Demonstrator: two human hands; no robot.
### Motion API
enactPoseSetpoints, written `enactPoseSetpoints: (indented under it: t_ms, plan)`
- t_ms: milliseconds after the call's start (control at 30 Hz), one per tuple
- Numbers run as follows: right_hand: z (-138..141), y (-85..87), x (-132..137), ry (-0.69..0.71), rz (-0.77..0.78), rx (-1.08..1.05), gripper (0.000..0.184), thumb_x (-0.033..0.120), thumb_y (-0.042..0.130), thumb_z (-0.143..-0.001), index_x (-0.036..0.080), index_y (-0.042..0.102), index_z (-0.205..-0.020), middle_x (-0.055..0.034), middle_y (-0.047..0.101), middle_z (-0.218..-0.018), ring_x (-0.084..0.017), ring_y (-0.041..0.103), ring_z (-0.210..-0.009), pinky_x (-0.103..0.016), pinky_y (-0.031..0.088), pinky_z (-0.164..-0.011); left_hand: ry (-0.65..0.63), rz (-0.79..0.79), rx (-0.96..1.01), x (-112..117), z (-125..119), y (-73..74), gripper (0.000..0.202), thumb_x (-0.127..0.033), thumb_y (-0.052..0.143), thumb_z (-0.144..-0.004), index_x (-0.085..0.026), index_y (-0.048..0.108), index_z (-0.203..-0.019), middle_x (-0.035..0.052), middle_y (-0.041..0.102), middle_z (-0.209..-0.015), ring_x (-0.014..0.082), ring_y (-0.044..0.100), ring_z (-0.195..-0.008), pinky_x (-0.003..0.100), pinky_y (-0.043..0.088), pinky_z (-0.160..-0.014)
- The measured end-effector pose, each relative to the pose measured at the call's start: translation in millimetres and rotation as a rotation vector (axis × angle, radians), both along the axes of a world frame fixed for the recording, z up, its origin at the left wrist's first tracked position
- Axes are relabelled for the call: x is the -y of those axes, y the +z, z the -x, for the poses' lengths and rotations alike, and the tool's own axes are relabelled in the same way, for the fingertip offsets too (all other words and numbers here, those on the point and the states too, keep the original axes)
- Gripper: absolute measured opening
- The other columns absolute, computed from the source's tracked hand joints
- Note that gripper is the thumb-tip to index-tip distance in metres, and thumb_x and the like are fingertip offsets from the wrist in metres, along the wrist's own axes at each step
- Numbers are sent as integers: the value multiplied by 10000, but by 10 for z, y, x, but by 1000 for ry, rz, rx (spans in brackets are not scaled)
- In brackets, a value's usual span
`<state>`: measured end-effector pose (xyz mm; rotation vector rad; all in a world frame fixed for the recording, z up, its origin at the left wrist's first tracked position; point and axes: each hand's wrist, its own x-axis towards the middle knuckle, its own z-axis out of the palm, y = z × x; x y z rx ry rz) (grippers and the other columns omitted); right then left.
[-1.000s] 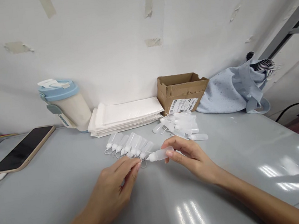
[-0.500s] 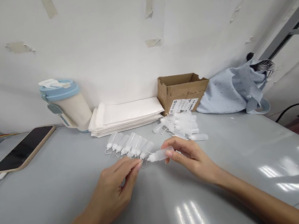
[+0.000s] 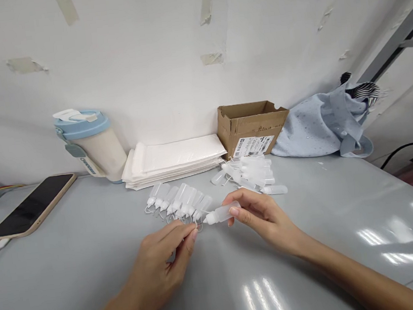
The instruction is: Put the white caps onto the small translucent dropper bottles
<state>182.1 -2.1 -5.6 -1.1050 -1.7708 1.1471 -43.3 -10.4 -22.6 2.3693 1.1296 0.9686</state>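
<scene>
Between the thumb and fingers of my right hand (image 3: pixel 256 214) lies a small translucent dropper bottle (image 3: pixel 221 214), tilted on its side with its white pointed tip toward the left. My left hand (image 3: pixel 173 253) is closed in a pinch just left of that tip. What its fingertips hold is too small to make out; a thin dark line shows between them and the bottle's tip. Behind my left fingers, a row of similar dropper bottles (image 3: pixel 177 199) with looped white cap straps lies on the table. Beyond my right hand is a loose pile of more dropper bottles (image 3: pixel 255 172).
Against the wall stand a blue-lidded tumbler (image 3: pixel 97 147), a stack of white padded envelopes (image 3: pixel 180 155), an open cardboard box (image 3: pixel 251 127) and a light blue cloth bag (image 3: pixel 308 128). A phone (image 3: pixel 33 204) with a charging cable lies on the grey table (image 3: pixel 92 267) at left.
My left fingertips have shifted slightly down, and the thin dark line by the bottle's tip now shows. My right hand and its bottle have hardly moved.
</scene>
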Motion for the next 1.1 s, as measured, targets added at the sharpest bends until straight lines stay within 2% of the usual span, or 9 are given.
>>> enactPoseSetpoints:
  t_ms: [367, 900, 1100]
  plan:
    - [7, 37, 4, -19, -33, 57, 190, 350, 492, -913, 206, 607, -958, -7, 627, -704, -149, 547, -690, -254, 401, -577, -33, -47, 2, 1, 0, 2, 169, -126, 436, -901, -188, 589, -862, -36, 457, -589, 94, 422, -496, 195, 337, -453]
    - [26, 21, 9, 1, -98, 117, 187, 299, 484, -914, 188, 617, -983, -4, 630, -692, -147, 572, -675, -253, 423, -575, -54, -70, -101, 12, 13, -37, 179, -110, 409, -905, -184, 566, -861, -21, 516, -635, 97, 434, -502, 206, 357, -476]
    - [40, 14, 25, 0, -132, 147, 180, 293, 487, -908, 189, 619, -974, -5, 628, -675, -150, 580, -655, -253, 431, -550, -98, -141, -90, 14, 18, -59, 182, -96, 416, -895, -198, 561, -931, -28, 527, -649, 99, 451, -511, 202, 354, -475]
